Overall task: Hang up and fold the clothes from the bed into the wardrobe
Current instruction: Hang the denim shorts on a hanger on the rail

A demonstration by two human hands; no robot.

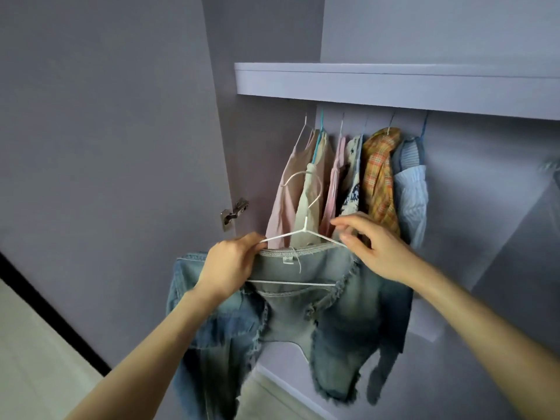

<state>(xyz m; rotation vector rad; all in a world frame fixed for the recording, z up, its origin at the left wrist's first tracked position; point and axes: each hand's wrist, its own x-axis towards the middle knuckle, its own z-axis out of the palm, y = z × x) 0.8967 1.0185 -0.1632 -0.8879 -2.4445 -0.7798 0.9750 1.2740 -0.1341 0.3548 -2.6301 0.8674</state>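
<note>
- Wardrobe [394, 86]: open, lilac panels, shelf on top; the rail under the shelf is hidden, only hanger hooks show. Door hinge [233, 213] left of the hung clothes.
- Hung clothes [348, 183]: six or so garments packed together under the shelf; free rail space looks to be to their right.
- Denim jacket [303, 313]: on the white hanger [306, 231], below and in front of the hung clothes, not yet on the rail.
- Hanger long axis runs left-right; hook points up toward the hung clothes.
- Left hand [230, 265] grips the hanger's left shoulder and the collar.
- Right hand [372, 247] pinches the right shoulder, nearer the free rail.
- Next move, likely: lift the hook up to the rail.
</note>
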